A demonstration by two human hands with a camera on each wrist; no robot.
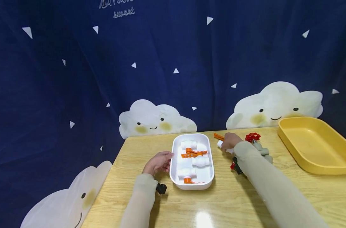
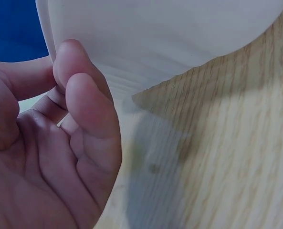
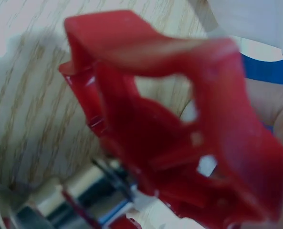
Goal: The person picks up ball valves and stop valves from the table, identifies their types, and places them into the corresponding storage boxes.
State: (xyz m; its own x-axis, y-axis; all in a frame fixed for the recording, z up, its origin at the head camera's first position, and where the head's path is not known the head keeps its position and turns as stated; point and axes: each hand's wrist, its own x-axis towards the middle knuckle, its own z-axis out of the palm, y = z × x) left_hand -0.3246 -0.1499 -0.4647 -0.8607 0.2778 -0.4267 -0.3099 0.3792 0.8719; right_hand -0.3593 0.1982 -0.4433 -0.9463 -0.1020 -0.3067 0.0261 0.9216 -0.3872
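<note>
A white plastic tray (image 1: 192,186) stands on the table with several white ball valves (image 1: 201,161) lying in it, their lever handles orange. My left hand (image 1: 158,162) pinches the tray's left rim between thumb and fingers; the left wrist view shows the fingertips at the tray wall (image 2: 146,38). To the right of the tray, my right hand (image 1: 231,141) grips another white ball valve (image 1: 220,144), its orange handle (image 1: 218,136) poking out on the far side. The fingers partly cover this valve. Close by the right wrist is a red handwheel (image 3: 217,95) on a metal stem (image 3: 79,191).
Grey valves (image 1: 263,151) with a red handwheel (image 1: 253,136) lie beside the right forearm, which partly hides them. A yellow bin (image 1: 312,148) stands at the table's right. A dark blue curtain (image 1: 167,41) with clouds hangs behind the wooden table (image 1: 178,209).
</note>
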